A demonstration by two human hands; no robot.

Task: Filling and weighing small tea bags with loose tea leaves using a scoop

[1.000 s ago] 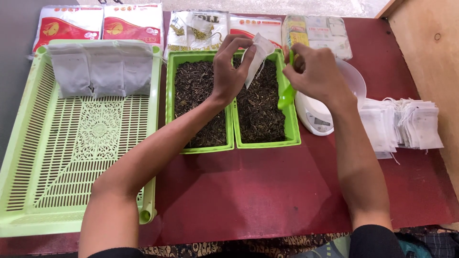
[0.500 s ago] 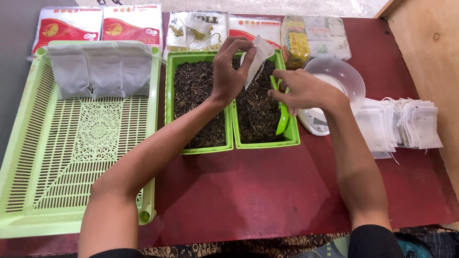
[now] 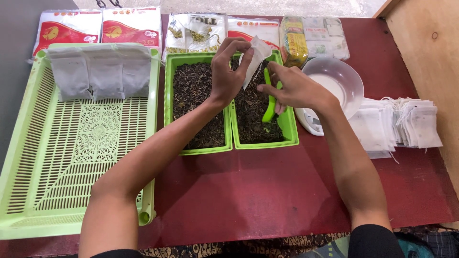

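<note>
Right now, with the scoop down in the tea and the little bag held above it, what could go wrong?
The left hand pinches the small white bag by its top, so its mouth may not stay open; leaves could miss and fall back or onto the red table.

The green scoop in the right hand sits near the right green tray's wall; a full lift could flick leaves over the rim.

The clear bowl on the white scale lies close to the right wrist and might get knocked.
</note>
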